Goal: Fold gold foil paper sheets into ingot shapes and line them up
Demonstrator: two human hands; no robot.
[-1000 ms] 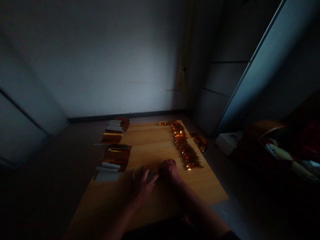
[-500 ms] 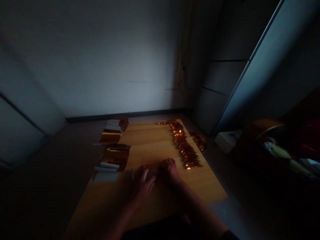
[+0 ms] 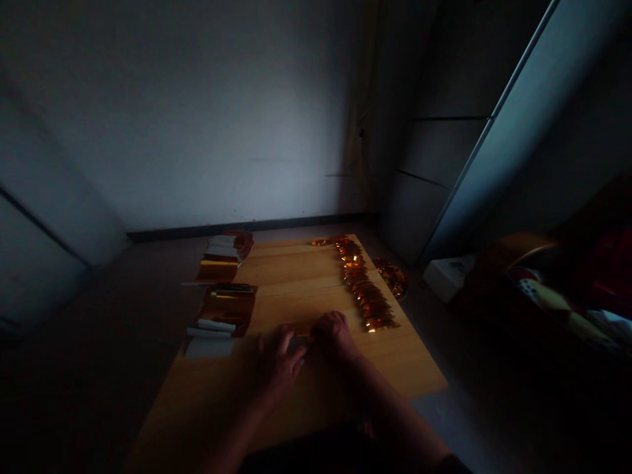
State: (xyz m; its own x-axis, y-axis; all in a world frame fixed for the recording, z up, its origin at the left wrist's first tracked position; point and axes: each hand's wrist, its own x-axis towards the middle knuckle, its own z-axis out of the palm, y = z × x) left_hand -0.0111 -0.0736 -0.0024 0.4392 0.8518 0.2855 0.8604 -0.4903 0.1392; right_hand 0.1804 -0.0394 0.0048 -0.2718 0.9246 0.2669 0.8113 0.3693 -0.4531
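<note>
Between my hands lies a small sheet of gold foil paper, its middle visible and its ends covered by fingers. My left hand grips its left end, fingers bent and the thumb reaching toward the middle. At the right end, my right hand is closed with curled fingers on the paper. Both hands rest low over the wooden table. To the left, stacked foil sheets with pale backs overlap. A row of folded shiny gold foil pieces runs along the table's right side.
Another stack of foil sheets sits at the far left corner. Beyond the right edge, more shiny foil pieces lie lower down. A white box stands near a tall cabinet. The wall rises behind the table.
My hands stay in nearly the same place on the foil paper, with only slight finger movement. The whole view shifts a little.
</note>
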